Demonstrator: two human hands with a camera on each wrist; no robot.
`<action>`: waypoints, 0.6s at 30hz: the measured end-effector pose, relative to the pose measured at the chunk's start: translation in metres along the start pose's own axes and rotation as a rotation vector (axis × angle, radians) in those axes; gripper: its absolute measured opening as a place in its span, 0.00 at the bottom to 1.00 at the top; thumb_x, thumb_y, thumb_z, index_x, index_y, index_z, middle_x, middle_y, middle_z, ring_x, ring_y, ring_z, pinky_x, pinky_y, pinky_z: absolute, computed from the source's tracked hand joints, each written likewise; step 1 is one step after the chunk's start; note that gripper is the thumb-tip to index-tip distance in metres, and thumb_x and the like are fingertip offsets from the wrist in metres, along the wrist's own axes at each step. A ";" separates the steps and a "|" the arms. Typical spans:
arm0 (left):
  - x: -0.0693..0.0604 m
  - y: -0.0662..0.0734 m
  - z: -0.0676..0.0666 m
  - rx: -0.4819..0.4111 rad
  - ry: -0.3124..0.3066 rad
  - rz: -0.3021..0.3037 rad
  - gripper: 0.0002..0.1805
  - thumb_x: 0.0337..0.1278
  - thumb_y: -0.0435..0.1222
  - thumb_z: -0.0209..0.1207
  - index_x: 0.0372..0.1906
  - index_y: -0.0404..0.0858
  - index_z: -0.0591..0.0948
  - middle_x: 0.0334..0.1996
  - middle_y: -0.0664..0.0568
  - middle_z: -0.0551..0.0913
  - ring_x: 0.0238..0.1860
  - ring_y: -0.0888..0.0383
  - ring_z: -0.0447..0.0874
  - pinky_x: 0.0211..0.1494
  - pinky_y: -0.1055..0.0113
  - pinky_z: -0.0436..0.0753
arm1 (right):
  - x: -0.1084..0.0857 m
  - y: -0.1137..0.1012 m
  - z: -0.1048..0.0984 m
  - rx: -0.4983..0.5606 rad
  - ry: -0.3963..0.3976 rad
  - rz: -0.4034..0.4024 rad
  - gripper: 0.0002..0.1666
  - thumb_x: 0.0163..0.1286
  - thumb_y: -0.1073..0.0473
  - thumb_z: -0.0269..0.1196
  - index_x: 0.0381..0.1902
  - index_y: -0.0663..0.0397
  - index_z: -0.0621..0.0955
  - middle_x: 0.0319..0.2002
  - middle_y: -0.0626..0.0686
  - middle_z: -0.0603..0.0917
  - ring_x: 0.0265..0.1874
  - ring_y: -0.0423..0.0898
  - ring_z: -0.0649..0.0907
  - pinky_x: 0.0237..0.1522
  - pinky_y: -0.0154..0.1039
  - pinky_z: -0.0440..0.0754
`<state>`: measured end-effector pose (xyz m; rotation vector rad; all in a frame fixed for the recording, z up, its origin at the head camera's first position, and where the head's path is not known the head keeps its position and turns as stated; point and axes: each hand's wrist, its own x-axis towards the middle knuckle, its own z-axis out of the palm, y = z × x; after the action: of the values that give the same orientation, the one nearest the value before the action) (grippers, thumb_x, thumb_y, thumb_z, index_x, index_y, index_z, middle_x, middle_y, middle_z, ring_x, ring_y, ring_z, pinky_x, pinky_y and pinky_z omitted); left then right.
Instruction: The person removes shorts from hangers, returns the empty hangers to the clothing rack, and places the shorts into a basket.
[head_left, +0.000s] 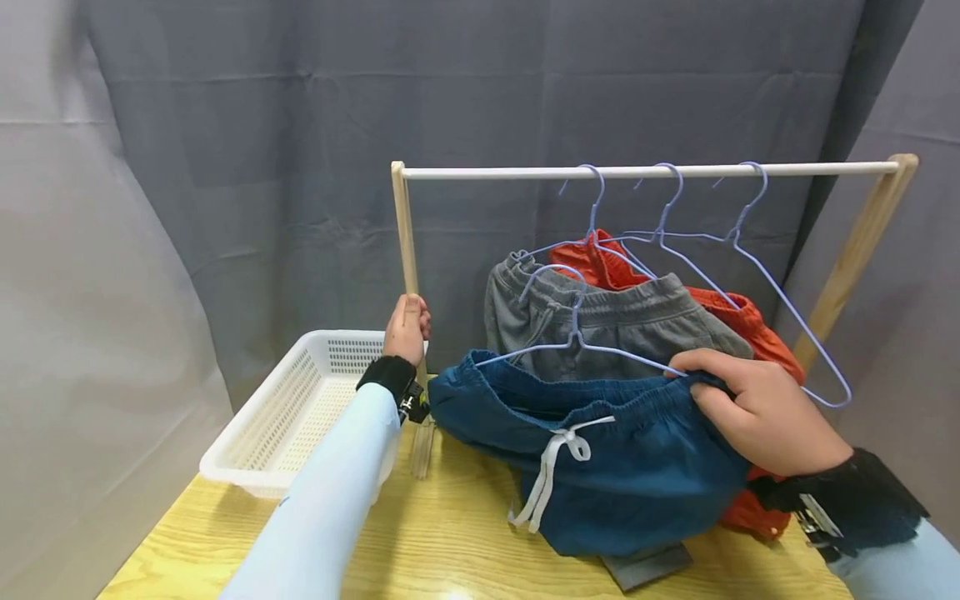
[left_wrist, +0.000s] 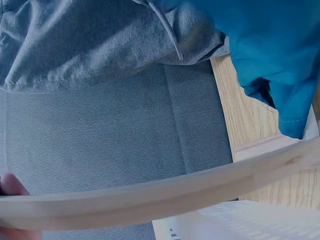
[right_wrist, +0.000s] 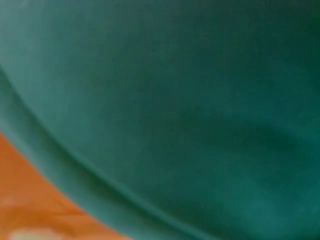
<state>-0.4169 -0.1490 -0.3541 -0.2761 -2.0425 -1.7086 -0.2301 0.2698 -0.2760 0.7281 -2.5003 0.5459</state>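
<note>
Blue drawstring shorts (head_left: 630,467) hang from a lilac wire hanger (head_left: 576,333) in the head view, their white cord tied in a bow. My right hand (head_left: 757,404) pinches the waistband and the hanger's end at the right side. The hanger's hook is below the rail and free of it. With curled fingers, my left hand (head_left: 408,329) grips the left wooden post (head_left: 405,225) of the rack. Blue cloth (right_wrist: 175,110) fills most of the right wrist view. In the left wrist view, the wooden post (left_wrist: 150,197) crosses the bottom, with fingertips around its left end.
Grey shorts (head_left: 600,312) and red shorts (head_left: 750,325) hang on hangers behind the blue pair. Another hanger (head_left: 780,292) is on the white rail (head_left: 487,173) at the right. A white plastic basket (head_left: 255,417) stands left of the rack on the wooden table (head_left: 450,533).
</note>
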 end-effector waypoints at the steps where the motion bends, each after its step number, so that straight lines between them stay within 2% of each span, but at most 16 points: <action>1: 0.000 0.000 0.000 -0.003 0.002 0.000 0.27 0.81 0.55 0.33 0.44 0.37 0.70 0.28 0.50 0.69 0.28 0.52 0.71 0.33 0.68 0.72 | -0.002 0.001 0.000 0.001 -0.008 -0.003 0.20 0.69 0.67 0.59 0.53 0.41 0.84 0.43 0.47 0.87 0.37 0.47 0.81 0.36 0.50 0.79; 9: -0.001 0.000 0.000 0.000 0.003 -0.003 0.29 0.80 0.56 0.33 0.46 0.34 0.70 0.28 0.51 0.68 0.27 0.53 0.70 0.32 0.68 0.71 | -0.009 0.001 0.003 0.088 -0.038 -0.026 0.22 0.67 0.70 0.59 0.50 0.38 0.85 0.40 0.38 0.85 0.35 0.39 0.80 0.35 0.41 0.80; 13: 0.000 -0.001 0.001 -0.012 0.001 -0.014 0.29 0.80 0.57 0.33 0.46 0.34 0.70 0.28 0.51 0.68 0.27 0.55 0.69 0.32 0.68 0.71 | -0.010 -0.002 0.010 0.143 -0.022 -0.029 0.23 0.67 0.71 0.59 0.50 0.37 0.85 0.39 0.37 0.85 0.35 0.39 0.80 0.35 0.39 0.80; 18: 0.001 -0.001 0.000 -0.012 -0.003 -0.008 0.32 0.80 0.56 0.34 0.49 0.29 0.70 0.27 0.52 0.68 0.28 0.52 0.70 0.32 0.68 0.71 | -0.011 -0.002 0.015 0.142 0.014 -0.020 0.24 0.67 0.70 0.59 0.50 0.35 0.84 0.41 0.39 0.86 0.35 0.39 0.81 0.35 0.39 0.80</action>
<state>-0.4181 -0.1493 -0.3545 -0.2743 -2.0389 -1.7264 -0.2256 0.2649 -0.2936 0.7983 -2.4579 0.7241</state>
